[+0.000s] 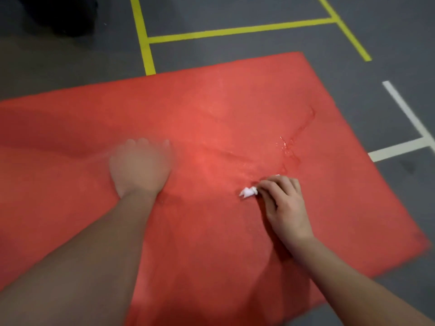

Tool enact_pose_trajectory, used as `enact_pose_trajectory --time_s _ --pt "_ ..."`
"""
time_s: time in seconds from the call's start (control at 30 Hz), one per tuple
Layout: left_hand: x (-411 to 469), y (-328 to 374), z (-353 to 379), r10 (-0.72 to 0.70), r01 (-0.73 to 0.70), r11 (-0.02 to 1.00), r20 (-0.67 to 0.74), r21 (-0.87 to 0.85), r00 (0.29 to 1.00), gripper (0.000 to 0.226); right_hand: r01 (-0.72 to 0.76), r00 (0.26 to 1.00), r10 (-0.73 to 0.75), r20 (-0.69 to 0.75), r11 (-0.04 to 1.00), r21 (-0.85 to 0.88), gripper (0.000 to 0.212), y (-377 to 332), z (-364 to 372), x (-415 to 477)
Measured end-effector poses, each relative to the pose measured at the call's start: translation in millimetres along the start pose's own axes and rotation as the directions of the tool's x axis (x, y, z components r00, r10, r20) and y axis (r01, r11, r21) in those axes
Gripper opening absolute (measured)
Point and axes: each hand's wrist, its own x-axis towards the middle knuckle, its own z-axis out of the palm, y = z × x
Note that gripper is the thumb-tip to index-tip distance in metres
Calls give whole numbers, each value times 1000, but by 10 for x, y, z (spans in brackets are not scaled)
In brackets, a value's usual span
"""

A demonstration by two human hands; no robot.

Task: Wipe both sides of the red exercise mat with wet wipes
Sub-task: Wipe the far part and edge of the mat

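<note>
1. Mat [211,109]: red, lying flat on the grey floor [259,10], one broad side up. Its far right corner lies near the yellow lines [235,30]. Its left end runs out of view.
2. Left hand [141,168]: palm down on the mat, left of the mat's middle. The hand is blurred. The fingers [146,144] appear stretched out and released, resting on the surface and grasping nothing.
3. Right hand [282,203]: on the mat towards its right edge, knuckles up. The curled fingers [277,182] are grasping a wipe [248,192].
4. Wipe: white and crumpled, pressed against the mat. A small part sticks out on the left of the right hand.
5. Wet streaks [289,147]: shiny marks on the mat just beyond the right hand, running towards the far right corner.
6. Yellow lines: marked on the floor beyond the far edge of the mat; one passes under that edge.
7. White lines [400,147]: marked on the floor just beside the mat's right edge.
8. Dark shape [61,12]: on the floor well beyond the mat's far edge, at the left; what it is cannot be told.
</note>
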Motion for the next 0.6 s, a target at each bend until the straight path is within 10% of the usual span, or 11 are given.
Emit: enact_pose_trajectory --time_s 0.3,0.6 --pt "-1049 194 -392 110 -85 989 224 -118 968 93 -46 998 47 37 999 -24 13 -55 2 39" --pt "-1358 221 -442 269 -187 963 749 -194 606 169 -138 989 143 37 984 -113 8 -127 -52 41"
